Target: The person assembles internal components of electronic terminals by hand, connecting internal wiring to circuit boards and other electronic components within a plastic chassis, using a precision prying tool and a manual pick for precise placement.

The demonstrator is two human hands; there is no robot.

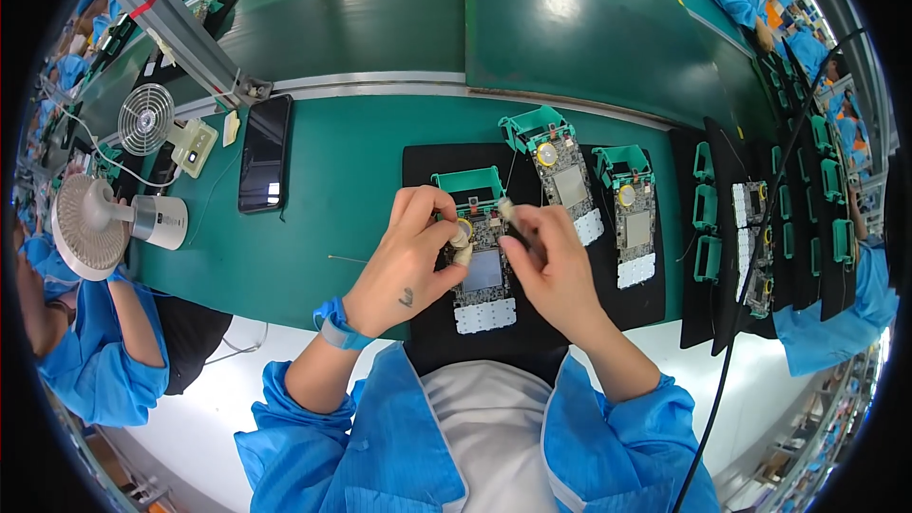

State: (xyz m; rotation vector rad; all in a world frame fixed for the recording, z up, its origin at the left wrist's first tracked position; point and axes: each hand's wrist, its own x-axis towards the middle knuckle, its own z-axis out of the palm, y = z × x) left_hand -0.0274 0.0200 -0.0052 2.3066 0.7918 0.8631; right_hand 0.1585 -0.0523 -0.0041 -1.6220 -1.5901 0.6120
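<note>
A circuit board with a green plastic frame at its far end lies on a black mat in front of me. My left hand is at the board's left side, fingers pinched beside a round yellow-rimmed part; pale covers wrap some fingertips. Whatever they pinch is hidden. Over the board's right edge, my right hand grips a slim dark tool with a light tip, its kind unclear. Two similar boards, one tilted and one straighter, lie to the right.
On the green table stand a white fan and a smaller fan, left of a black phone. Black mats with green frames line the right side. A black cable hangs at the right. Co-workers in blue sit around.
</note>
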